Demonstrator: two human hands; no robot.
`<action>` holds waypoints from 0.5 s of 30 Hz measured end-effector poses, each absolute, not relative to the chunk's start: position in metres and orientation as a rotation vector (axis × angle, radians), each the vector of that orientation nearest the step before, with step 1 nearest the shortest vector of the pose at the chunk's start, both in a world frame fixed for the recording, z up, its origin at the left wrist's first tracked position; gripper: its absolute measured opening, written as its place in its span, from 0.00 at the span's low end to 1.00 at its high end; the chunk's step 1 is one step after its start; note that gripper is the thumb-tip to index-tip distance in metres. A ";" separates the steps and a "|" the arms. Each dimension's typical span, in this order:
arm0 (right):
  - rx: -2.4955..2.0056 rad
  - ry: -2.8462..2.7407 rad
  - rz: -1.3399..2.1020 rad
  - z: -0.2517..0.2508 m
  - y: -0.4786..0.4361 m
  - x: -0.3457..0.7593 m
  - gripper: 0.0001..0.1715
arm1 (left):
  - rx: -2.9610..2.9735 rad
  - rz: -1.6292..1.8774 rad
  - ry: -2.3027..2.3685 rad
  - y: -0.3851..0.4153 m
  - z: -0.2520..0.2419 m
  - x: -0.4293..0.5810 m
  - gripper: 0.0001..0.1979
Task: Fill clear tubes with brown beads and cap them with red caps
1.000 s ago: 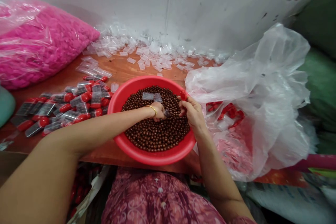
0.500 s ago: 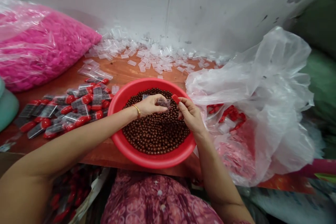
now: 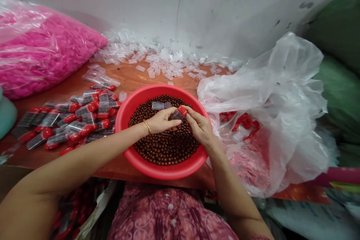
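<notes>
Over a red basin of round brown beads, my two hands meet. My left hand is closed on a small clear plastic container that looks dark inside. A red cap is pinched in the fingers of my right hand, touching the container's open end. On the beads just beyond my left hand lie clear empty containers.
Left of the basin is a pile of filled, red-capped containers. Many clear pieces lie along the wall. A bag of pink parts stands far left; a crumpled clear bag with red parts lies right.
My right hand has brought the red cap left onto the clear container in my left hand. The clear containers on the beads now show more fully.
</notes>
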State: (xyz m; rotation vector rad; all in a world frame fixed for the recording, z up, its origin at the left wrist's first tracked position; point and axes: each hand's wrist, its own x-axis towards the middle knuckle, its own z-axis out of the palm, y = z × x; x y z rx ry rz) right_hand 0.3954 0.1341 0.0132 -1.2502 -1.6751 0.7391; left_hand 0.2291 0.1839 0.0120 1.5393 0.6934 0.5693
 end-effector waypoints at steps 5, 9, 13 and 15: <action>-1.249 -1.810 0.586 0.011 0.130 0.395 0.23 | 1.830 0.733 0.815 0.179 0.016 0.231 0.13; -1.235 -1.883 0.445 0.010 0.127 0.395 0.23 | 1.931 0.692 0.976 0.176 0.025 0.232 0.05; -1.229 -1.997 0.246 0.011 0.127 0.395 0.24 | 1.982 0.681 1.081 0.174 0.029 0.234 0.05; -1.199 -2.067 0.154 0.012 0.127 0.394 0.24 | 1.986 0.667 1.082 0.174 0.030 0.233 0.05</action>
